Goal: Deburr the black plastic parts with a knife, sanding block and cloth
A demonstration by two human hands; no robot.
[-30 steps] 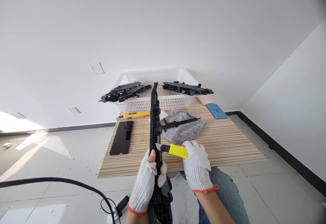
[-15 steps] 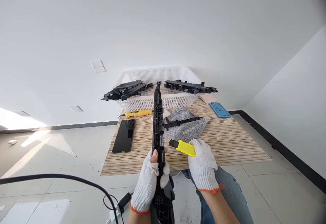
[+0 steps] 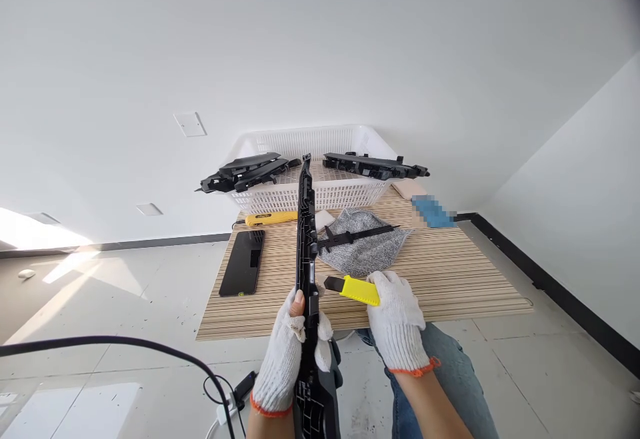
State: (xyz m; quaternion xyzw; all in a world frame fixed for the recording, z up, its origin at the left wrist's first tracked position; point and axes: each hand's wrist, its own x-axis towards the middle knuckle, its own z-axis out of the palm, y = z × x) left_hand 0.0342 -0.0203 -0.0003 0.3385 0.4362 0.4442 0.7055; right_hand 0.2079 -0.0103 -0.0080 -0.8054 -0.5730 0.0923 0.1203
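Note:
My left hand (image 3: 283, 352), in a white knit glove with the thumb tip bare, is wrapped round a long black plastic part (image 3: 306, 246) that stands lengthwise in front of me. Its lower end drops below the table edge. In my gloved right hand (image 3: 399, 316) is a yellow utility knife (image 3: 359, 290), its dark blade end pointing left, close beside the part. Whether the blade touches the part I cannot tell. Behind the knife, a black caliper (image 3: 356, 235) lies on a grey cloth (image 3: 367, 262).
A white plastic basket (image 3: 280, 198) at the back holds several black plastic parts (image 3: 375, 165) jutting over its rim. On the striped table (image 3: 450, 279) lie a black phone (image 3: 243, 262), a yellow-handled tool (image 3: 273, 218) and a blurred blue item (image 3: 434, 212). A black cable (image 3: 125, 340) arches at lower left.
The knife and my right hand have shifted slightly left, nearer the black part. The part's upper end has moved a little left in view. Both grips stay the same.

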